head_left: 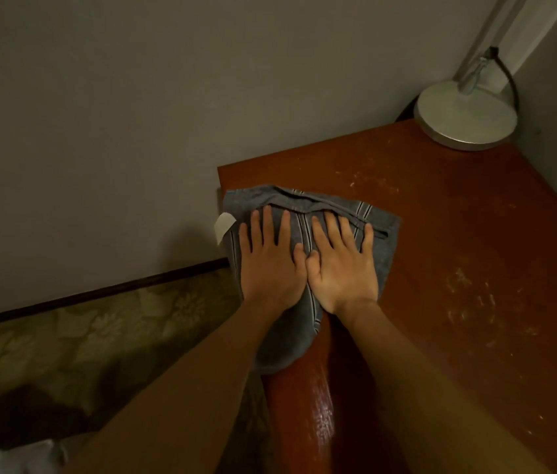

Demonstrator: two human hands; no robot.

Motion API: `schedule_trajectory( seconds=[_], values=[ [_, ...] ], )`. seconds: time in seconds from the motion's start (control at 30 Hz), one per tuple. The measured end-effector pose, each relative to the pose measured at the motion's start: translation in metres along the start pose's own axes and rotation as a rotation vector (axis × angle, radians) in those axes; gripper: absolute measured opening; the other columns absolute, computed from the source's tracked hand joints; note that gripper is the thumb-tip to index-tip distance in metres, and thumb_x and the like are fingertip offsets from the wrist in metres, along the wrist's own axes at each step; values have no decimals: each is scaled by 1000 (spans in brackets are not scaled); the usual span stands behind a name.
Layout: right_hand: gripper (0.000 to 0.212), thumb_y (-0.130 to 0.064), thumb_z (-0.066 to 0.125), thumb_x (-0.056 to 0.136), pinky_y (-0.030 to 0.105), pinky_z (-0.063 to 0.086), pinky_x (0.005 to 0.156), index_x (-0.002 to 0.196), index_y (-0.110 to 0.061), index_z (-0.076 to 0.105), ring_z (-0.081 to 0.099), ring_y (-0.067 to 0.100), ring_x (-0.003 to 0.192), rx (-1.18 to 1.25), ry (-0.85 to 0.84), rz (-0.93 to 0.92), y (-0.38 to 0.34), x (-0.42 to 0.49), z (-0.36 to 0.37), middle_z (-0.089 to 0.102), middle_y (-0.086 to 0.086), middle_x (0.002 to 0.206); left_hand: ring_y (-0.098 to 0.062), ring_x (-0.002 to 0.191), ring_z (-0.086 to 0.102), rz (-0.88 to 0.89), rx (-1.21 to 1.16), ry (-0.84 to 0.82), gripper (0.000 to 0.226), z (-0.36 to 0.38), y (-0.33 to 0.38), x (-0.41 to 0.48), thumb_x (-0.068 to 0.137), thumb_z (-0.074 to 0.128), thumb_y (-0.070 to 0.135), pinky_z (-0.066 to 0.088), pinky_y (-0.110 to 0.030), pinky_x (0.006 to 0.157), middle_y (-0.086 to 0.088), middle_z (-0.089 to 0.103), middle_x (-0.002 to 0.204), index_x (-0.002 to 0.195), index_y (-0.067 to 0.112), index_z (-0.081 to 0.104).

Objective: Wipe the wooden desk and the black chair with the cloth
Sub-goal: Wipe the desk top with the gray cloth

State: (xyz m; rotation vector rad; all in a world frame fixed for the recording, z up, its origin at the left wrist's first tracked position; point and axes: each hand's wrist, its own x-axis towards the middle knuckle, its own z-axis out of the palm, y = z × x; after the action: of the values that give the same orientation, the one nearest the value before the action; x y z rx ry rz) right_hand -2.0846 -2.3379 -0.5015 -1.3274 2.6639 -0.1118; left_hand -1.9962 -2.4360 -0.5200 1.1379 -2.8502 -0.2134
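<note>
A grey striped cloth with a white label lies spread on the left end of the reddish-brown wooden desk, overhanging its left edge a little. My left hand and my right hand lie side by side on the cloth, palms down, fingers straight and spread, thumbs touching. Both press it flat against the desk top. A wet, shiny streak runs along the desk's near left edge behind the cloth. Pale dusty marks cover the right part of the desk. The black chair is out of view.
A silver desk lamp base with its arm and black cord stands in the desk's far right corner by the wall. The grey wall borders the desk's far side. Patterned floor lies to the left, below the desk.
</note>
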Motion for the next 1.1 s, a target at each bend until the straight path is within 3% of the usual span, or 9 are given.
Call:
schedule_trajectory(
  seconds=[0.37, 0.77, 0.93, 1.1],
  values=[
    [65, -45, 5, 99, 57, -4, 121, 160, -25, 11, 0, 19, 155, -28, 25, -21, -11, 83, -1, 6, 1, 168, -32, 154, -1, -39, -32, 11, 67, 2, -25, 74, 99, 11, 45, 0, -51, 124, -14, 2, 167, 160, 20, 11],
    [65, -46, 3, 98, 57, -8, 121, 160, -26, 6, -7, 18, 154, -11, 25, 50, -18, 123, -12, 0, 0, 168, -30, 153, -16, 39, -46, -38, 68, -9, -38, 124, 98, 4, 46, -8, -49, 124, -12, -10, 167, 160, 21, -2],
    [63, -45, 6, 100, 56, -8, 121, 160, -26, 7, -6, 17, 154, 8, 41, 74, -19, 138, -10, 2, -1, 168, -32, 154, -10, 81, -47, -19, 66, -3, -43, 146, 99, 13, 46, -8, -50, 123, -12, -5, 168, 160, 21, 4],
    [65, -46, 3, 98, 56, -7, 122, 160, -26, 7, -5, 18, 154, -1, 43, 63, -18, 154, -10, 3, 0, 168, -32, 154, -2, 80, -25, -15, 66, 2, -45, 158, 98, 7, 45, -6, -51, 123, -11, -1, 168, 160, 22, 4]
  ],
)
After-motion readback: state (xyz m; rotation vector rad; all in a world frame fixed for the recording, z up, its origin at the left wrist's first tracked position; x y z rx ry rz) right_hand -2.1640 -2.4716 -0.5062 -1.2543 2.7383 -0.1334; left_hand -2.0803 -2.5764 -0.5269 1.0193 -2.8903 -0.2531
